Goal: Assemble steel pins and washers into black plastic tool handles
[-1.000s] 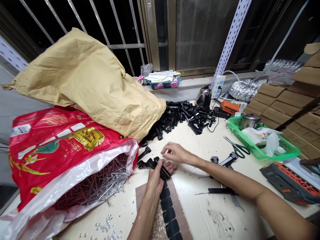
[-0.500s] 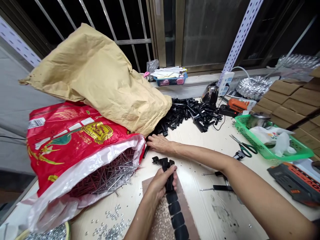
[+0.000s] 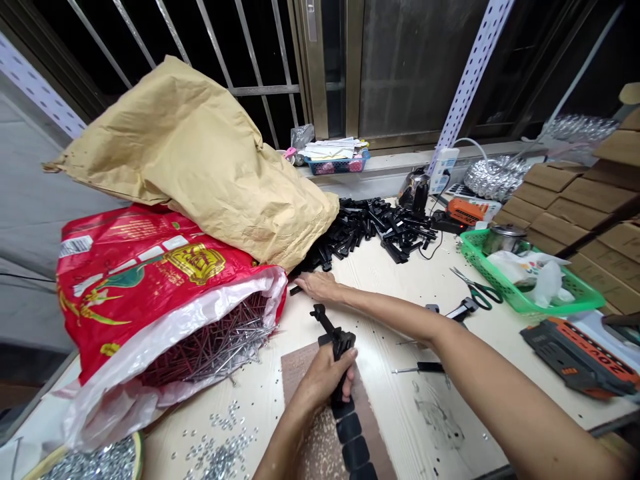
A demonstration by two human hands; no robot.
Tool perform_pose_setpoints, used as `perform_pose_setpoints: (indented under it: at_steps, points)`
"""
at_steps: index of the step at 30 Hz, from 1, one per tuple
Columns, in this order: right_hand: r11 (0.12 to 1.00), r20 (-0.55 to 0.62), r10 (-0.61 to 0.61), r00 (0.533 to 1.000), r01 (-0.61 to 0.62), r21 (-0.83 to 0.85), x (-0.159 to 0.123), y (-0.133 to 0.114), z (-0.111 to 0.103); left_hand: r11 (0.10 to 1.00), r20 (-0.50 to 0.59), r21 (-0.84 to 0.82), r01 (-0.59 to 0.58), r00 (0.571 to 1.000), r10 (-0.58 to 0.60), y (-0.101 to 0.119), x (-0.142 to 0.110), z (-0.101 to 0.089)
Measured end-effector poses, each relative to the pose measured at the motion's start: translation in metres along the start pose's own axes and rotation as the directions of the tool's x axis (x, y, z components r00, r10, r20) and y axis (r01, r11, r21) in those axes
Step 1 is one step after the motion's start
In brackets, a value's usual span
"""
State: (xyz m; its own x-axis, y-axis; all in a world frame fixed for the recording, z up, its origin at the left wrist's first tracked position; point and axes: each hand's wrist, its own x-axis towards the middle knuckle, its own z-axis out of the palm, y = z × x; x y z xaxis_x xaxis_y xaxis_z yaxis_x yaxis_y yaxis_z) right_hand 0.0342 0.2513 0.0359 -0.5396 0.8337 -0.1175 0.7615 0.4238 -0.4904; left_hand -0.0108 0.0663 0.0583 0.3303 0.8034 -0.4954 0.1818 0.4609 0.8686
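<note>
My left hand (image 3: 325, 373) is closed round several dark plastic clamp-like parts (image 3: 343, 341). One arm of them sticks up and to the left above the thumb. Below this hand, a row of black rounded pads (image 3: 353, 433) runs down a brown board (image 3: 295, 363). Stretched across to the left, my right hand (image 3: 317, 287) lies low on the table by the mouth of the tan paper sack (image 3: 215, 160). A short black plastic piece (image 3: 295, 291) pokes out at its curled fingertips. Behind it spreads a heap of black plastic parts (image 3: 380, 223).
A red bag (image 3: 135, 267) of long screws lies left, near loose nuts (image 3: 225, 453) and a bowl (image 3: 137, 460) of small metal pieces. At right are screwdrivers (image 3: 430, 367), scissors (image 3: 480, 290), a green basket (image 3: 530, 300), an orange-black battery pack (image 3: 580, 357) and cardboard boxes (image 3: 575, 207).
My left hand has tilted the held parts and shifted slightly downward. My right hand stays by the sack, and a black piece now shows at its fingertips. The view has turned slightly right.
</note>
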Motion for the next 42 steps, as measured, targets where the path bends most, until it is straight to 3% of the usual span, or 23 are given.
perform_pose_setpoints:
  at_steps: [4,10,13,15,17,19,21,22,25,28,32,36,39,42]
  points:
    - [0.991,-0.055,0.085,0.995,-0.078,0.106,-0.01,0.013,-0.004,0.999,-0.034,0.046,-0.014,0.999,0.016,-0.004,-0.007,-0.006]
    - [0.919,-0.003,0.121,0.993,-0.111,0.378,-0.066,0.032,-0.018,0.999,-0.064,0.048,-0.003,0.998,0.006,-0.01,-0.011,-0.015]
    - [0.837,0.222,0.081,0.972,-0.187,0.514,-0.093,0.027,-0.023,0.993,-0.053,0.114,-0.04,0.998,0.046,-0.007,-0.004,-0.013]
    - [0.746,0.433,-0.003,0.901,-0.286,0.601,-0.107,0.022,-0.025,0.986,-0.061,0.16,-0.046,0.997,0.057,-0.005,0.001,-0.01]
    - [0.668,0.517,-0.081,0.852,-0.339,0.663,-0.114,0.016,-0.028,0.98,-0.085,0.197,-0.031,0.995,0.048,-0.004,0.004,-0.008]
    - [0.673,0.436,-0.073,0.897,-0.278,0.685,-0.112,0.013,-0.033,0.976,-0.098,0.216,-0.011,0.995,0.033,-0.002,0.005,-0.005]
    - [0.774,0.222,0.028,0.975,-0.161,0.612,-0.099,0.014,-0.038,0.978,-0.091,0.207,-0.005,0.996,0.024,-0.001,0.002,-0.003]
    - [0.839,0.089,0.092,0.992,-0.125,0.529,-0.089,0.017,-0.041,0.98,-0.081,0.196,-0.007,0.996,0.024,0.0,0.0,-0.002]
    - [0.935,-0.215,0.236,0.948,-0.16,0.318,-0.052,0.025,-0.044,0.985,-0.064,0.172,-0.031,0.997,0.043,0.0,-0.009,-0.002]
    - [0.929,-0.277,0.324,0.905,-0.248,0.276,-0.019,0.029,-0.034,0.989,-0.167,0.138,-0.061,0.982,0.084,-0.001,-0.017,-0.009]
    - [0.911,-0.285,0.378,0.881,-0.299,0.283,-0.001,0.021,-0.015,0.992,-0.37,0.091,-0.085,0.922,0.113,-0.003,-0.024,-0.022]
    - [0.886,-0.24,0.385,0.891,-0.283,0.368,-0.014,0.017,-0.015,0.991,-0.491,0.006,-0.131,0.863,0.117,0.001,-0.034,-0.032]
    - [0.833,-0.118,0.361,0.925,-0.263,0.487,-0.046,0.02,-0.025,0.949,-0.63,0.053,-0.31,0.727,0.273,0.002,-0.045,-0.036]
    - [0.77,0.084,0.252,0.964,-0.252,0.586,-0.091,0.018,-0.033,0.821,-0.588,0.281,-0.497,0.587,0.557,0.0,-0.054,-0.037]
